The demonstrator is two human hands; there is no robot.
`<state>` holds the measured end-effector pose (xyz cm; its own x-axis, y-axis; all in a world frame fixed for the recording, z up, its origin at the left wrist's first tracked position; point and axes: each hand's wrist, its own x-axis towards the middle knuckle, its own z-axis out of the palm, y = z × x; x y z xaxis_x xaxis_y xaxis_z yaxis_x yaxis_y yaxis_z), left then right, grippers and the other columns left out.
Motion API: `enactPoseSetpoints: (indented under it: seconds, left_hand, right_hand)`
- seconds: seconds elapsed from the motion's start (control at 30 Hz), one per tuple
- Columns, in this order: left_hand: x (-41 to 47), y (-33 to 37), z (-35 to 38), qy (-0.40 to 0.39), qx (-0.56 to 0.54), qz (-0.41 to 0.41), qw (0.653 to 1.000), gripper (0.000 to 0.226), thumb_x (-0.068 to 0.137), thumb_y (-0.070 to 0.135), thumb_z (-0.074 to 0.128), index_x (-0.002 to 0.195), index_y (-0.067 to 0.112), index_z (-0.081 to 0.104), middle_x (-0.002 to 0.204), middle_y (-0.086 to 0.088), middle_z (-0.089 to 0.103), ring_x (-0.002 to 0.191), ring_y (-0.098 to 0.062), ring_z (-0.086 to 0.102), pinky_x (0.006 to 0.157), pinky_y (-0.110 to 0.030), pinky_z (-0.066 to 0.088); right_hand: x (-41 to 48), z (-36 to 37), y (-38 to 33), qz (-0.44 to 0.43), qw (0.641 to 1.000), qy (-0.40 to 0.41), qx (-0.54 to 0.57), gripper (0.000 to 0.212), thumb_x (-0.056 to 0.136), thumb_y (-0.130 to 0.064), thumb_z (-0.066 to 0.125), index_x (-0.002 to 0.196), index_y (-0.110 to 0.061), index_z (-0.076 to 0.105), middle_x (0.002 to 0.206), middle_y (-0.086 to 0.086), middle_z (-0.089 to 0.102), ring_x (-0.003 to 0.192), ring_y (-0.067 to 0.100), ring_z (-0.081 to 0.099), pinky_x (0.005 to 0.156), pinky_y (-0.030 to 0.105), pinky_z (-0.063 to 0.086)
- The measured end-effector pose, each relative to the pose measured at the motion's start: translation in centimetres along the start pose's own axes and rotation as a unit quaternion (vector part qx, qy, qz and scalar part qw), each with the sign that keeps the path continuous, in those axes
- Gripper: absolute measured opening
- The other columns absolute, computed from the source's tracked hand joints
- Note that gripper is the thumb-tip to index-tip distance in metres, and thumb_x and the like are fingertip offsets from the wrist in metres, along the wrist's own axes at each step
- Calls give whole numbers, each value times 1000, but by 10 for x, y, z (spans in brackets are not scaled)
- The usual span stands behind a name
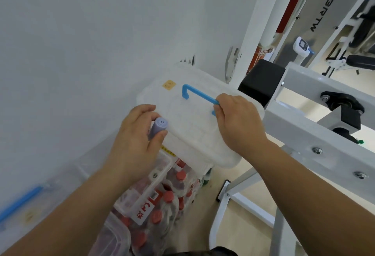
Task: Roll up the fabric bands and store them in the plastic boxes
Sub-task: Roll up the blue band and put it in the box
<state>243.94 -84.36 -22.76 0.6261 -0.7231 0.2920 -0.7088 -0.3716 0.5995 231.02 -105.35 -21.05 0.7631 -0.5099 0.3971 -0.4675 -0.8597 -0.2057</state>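
While left grip [138, 133] pinches rolled band [160, 127] — right grip [237, 121] holds blue handle [198, 94].

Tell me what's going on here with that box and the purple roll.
A person is putting away a rolled band. The left hand pinches the rolled purple band right at the near edge of a translucent plastic box. The right hand grips the box's blue handle. The band is not in the box yet. Packs of red-capped bottles sit below.
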Motion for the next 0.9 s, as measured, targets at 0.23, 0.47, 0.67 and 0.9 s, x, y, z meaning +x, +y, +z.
enactPoseSetpoints:
  seconds: [0.23,0.47,0.67,0.9]
  left_hand:
    - [-53,6,-48,111,76,-56,989,21,94,31,52,105,14,60,108,-1,58,100,-20,54,90,-35,43]
    - [-115,19,-85,171,77,-187,964,19,97,31,55,113,21,59,105,6,59,94,-14,55,83,-32,44]
    - [-145,11,-98,171,114,-231,951,13,97,31,56,104,21,60,100,6,60,88,-14,54,75,-29,39]
    - [-148,-7,-96,139,105,-241,955,15,98,33,56,105,22,62,96,8,61,89,-11,57,75,-28,44]
  right_hand:
    - [1,-7,-17,-190,977,-50,82,16,103,-25,51,89,-19,56,72,-4,54,67,21,47,65,40,40]
    - [-2,6,-59,-305,920,-181,167,15,105,-29,46,100,-22,59,77,-4,58,73,19,51,66,35,40]
    - [-10,42,-118,-395,877,-221,162,17,104,-34,45,105,-24,59,84,-2,65,74,18,52,68,35,41]
    - [-11,80,-142,-410,865,-250,145,34,99,-40,36,117,-30,63,95,-5,71,89,19,65,85,43,51]
